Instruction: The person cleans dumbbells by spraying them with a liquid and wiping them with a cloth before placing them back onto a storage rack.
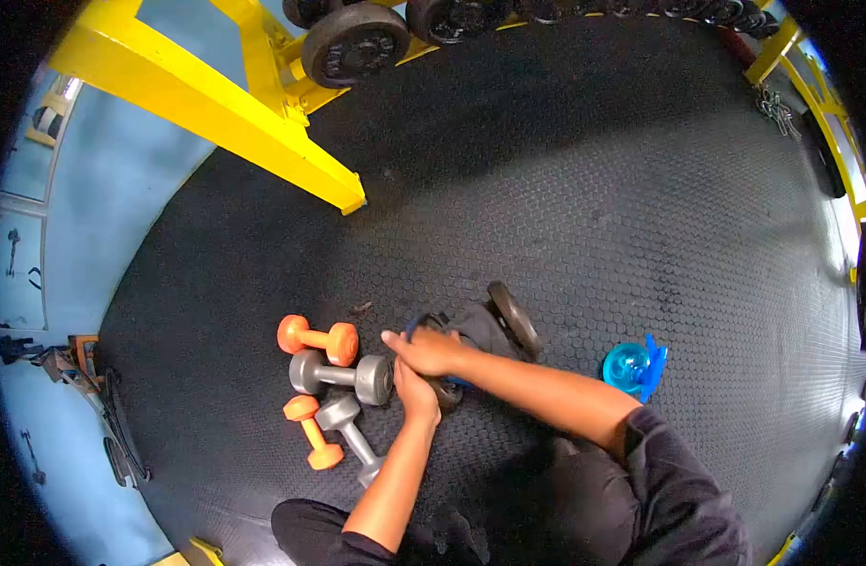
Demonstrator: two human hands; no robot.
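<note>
My right hand (428, 353) reaches in from the right and crosses over my left hand (418, 394). One digit of the right hand points left; the others are blurred or hidden. The left hand's fingers are partly covered by the right, so its grip does not show. Just beyond both hands lies a dark dumbbell with round end plates (514, 321), and grey cloth-like material (482, 328) sits around its middle. To the left are a grey dumbbell (335, 375), a larger orange dumbbell (317, 340), a smaller orange dumbbell (313, 432) and a second grey dumbbell (353, 429).
A turquoise bottle with a blue strap (627, 368) is on the black rubber floor (584, 208) at the right. A yellow rack leg (254, 118) slants down at upper left, below a row of dark dumbbells (355, 44). A blue wall (122, 160) borders the left.
</note>
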